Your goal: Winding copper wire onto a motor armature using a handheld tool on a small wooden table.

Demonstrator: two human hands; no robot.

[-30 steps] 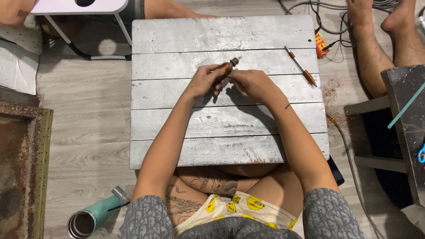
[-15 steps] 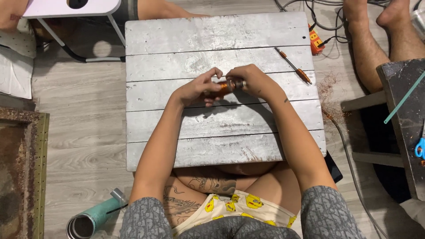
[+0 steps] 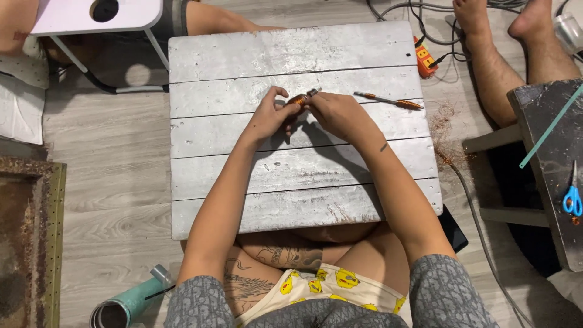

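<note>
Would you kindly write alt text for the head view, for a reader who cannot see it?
Both hands, left hand and right hand, pinch a small copper-coloured piece over a grey plank board. An orange-handled tool lies on the board to the right.

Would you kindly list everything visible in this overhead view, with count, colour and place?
wooden table: one, whitewashed grey planks, centre
small tool: one, orange and metal, held between both hands
screwdriver: one, orange handle, on the table right of the hands
orange device: one, on the floor at the table's upper right corner
cables: several, grey, floor at top
scissors: one pair, blue handles, on the dark bench at right
tumbler: one, teal, lying on the floor lower left
another person's legs: two, bare, upper right
left hand: one, gripping the small tool
right hand: one, gripping the small tool
</note>
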